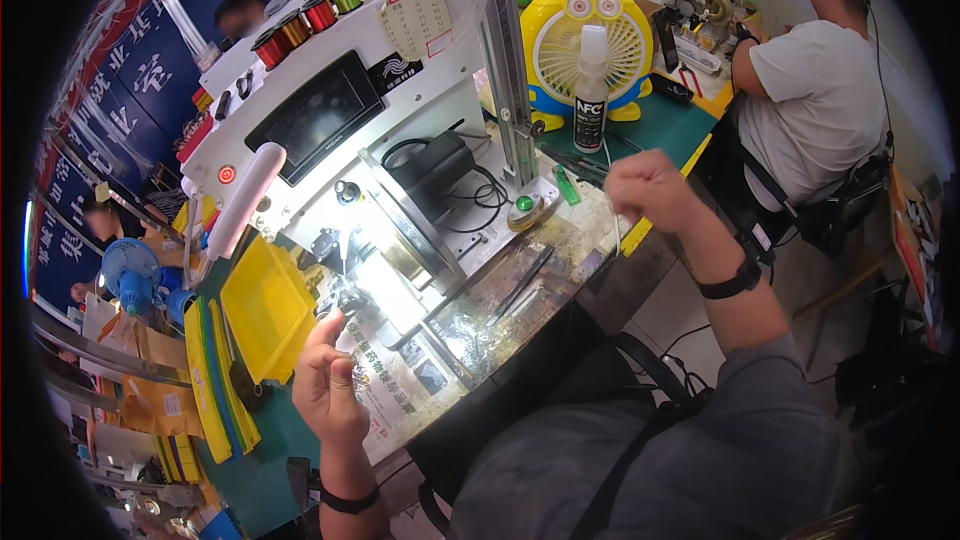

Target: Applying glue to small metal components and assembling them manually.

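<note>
My left hand is raised in front of the brightly lit work spot of a white bench machine. Its fingers are curled, with the index fingertip up near a small metal fixture; whatever it may hold is too small to make out. My right hand is closed in a fist above the bench's right edge. What it may hold is hidden. A thin white strand hangs just below that fist. Closest to it are a green plastic piece and the machine's green button.
Tweezers lie on the worn bench top. A yellow tray stands left of the machine, a white lamp above it. Wire spools line the machine's top. Behind are a yellow fan and a bottle. A seated person works at right.
</note>
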`<move>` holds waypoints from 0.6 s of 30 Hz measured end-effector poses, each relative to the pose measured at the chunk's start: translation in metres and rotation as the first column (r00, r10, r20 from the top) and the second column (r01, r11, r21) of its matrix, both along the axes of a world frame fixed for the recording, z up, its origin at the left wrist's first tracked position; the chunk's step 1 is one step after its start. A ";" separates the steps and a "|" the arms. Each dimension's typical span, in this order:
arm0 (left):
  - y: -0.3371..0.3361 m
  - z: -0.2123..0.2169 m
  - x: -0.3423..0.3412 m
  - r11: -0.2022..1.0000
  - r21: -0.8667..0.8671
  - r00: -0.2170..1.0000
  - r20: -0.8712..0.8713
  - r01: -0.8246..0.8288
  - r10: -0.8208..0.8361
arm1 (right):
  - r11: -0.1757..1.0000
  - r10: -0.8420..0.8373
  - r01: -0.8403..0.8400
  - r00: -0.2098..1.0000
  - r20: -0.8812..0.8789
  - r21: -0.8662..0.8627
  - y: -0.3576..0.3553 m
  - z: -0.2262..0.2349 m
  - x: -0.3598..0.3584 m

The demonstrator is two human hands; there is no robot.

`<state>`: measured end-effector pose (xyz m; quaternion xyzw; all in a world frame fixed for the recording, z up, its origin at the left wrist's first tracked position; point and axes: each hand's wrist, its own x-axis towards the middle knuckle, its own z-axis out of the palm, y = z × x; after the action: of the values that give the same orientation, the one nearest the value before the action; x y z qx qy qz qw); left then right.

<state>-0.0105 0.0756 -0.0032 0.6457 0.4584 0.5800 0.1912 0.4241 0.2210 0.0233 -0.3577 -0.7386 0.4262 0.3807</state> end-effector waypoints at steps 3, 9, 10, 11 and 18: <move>0.001 0.000 0.000 1.000 0.004 0.999 0.039 0.007 -0.007 | 0.997 -0.019 -0.003 0.958 -0.287 -0.074 0.005 0.002 0.010; -0.002 0.007 0.003 0.999 0.036 0.991 0.123 0.039 -0.044 | 0.991 -0.084 0.099 0.985 0.151 -0.094 0.001 0.000 0.001; -0.003 0.008 0.003 0.998 0.044 0.987 0.149 0.050 -0.056 | 0.989 -0.130 0.139 0.982 0.135 -0.060 0.002 -0.002 0.003; -0.004 0.009 0.002 0.998 0.043 0.987 0.148 0.050 -0.055 | 0.983 -0.176 0.180 0.977 0.117 -0.026 0.002 -0.003 0.005; -0.009 0.009 -0.004 0.993 0.066 0.969 0.219 0.099 -0.112 | 0.973 -0.194 0.202 0.977 0.085 -0.113 0.005 0.000 0.006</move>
<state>-0.0143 0.0663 0.0057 0.6052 0.3831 0.6498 0.2543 0.4305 0.2265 0.0235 -0.4675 -0.6855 0.4167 0.3714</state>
